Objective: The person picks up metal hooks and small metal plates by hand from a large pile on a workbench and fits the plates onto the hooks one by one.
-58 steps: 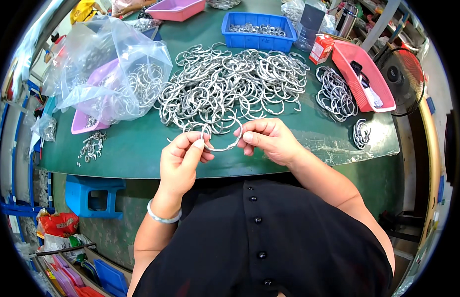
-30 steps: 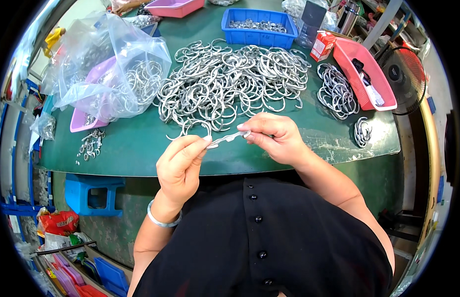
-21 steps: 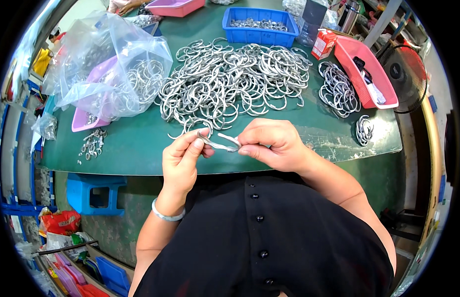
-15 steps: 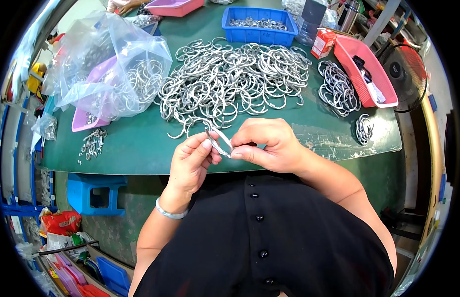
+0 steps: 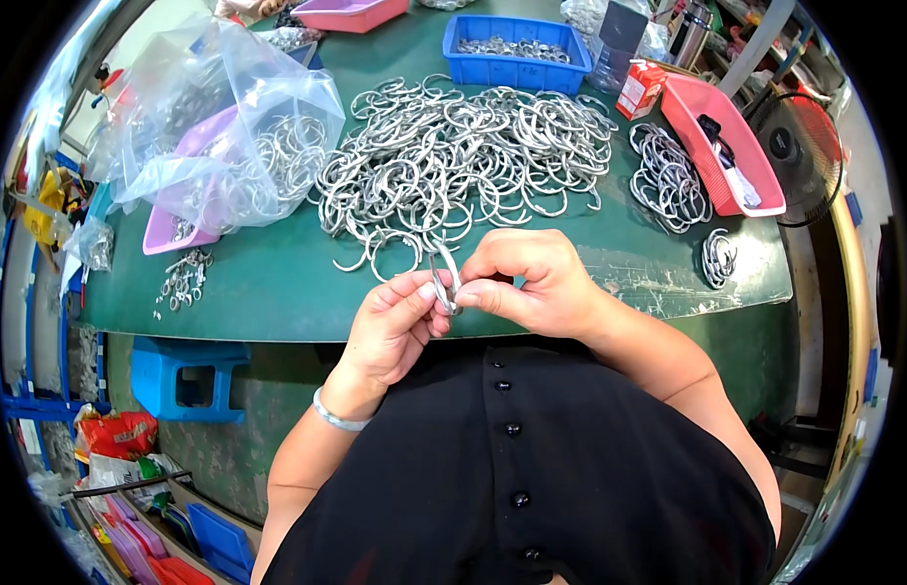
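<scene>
Between my two hands, just above the table's near edge, is a silver metal bangle, seen nearly edge-on and upright. My left hand pinches its lower left part between thumb and fingers. From the other side, my right hand closes thumb and forefinger on its lower right part; the fingertips hide some of it. Right beyond my hands spreads a large heap of similar open, curved bangles, a few loose ones lying at its near side.
At left, a clear plastic bag of bangles covers part of a purple tray; small metal rings lie beside it. A blue bin stands behind the heap. Rightward are stacked bangles, a pink basket and a fan.
The bangle has turned from slanted, with its parts spread, to more upright and edge-on. My left hand has shifted slightly right, closer to my right hand, which has hardly moved.
</scene>
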Tool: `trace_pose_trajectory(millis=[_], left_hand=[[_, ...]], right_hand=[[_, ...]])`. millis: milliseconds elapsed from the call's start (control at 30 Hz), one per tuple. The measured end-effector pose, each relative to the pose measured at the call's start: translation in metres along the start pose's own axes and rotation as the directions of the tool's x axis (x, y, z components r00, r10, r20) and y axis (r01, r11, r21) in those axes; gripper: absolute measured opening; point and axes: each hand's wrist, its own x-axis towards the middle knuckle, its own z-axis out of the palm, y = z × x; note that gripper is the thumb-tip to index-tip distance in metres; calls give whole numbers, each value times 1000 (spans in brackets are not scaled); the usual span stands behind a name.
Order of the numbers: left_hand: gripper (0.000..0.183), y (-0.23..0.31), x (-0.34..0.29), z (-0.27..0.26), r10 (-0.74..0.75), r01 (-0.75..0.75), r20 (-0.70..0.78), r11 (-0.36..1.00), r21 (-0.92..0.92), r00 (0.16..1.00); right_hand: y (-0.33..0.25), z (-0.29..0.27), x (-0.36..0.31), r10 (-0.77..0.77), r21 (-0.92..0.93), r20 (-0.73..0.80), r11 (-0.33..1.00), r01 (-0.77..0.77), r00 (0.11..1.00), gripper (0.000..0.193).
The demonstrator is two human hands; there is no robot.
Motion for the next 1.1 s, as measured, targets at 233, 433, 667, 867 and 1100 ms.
trace_pose_trajectory(millis=[233, 433, 667, 867, 1100], left_hand=[[16, 1, 1, -4, -23, 23, 48, 1000, 7, 999], [11, 3, -9, -4, -10, 34, -154, 987, 156, 988], [10, 52, -32, -23, 474, -339, -255, 836, 431, 843], [13, 137, -38, -18, 813, -690, -48, 522, 501, 580], [25, 228, -17, -29, 856, -683, -89, 465, 563, 509]], right_hand=[[0, -1, 2, 13, 1, -7, 1000, -13, 1000, 9], [18, -4, -4, 128, -53, -36, 990, -130, 991, 11], [61, -10, -5, 374, -222, -10, 903, -367, 927, 15], [76, 3, 3, 404, -357, 65, 863, -357, 912, 19], [75, 29, 18, 481, -429, 25, 797, -426, 876, 23]])
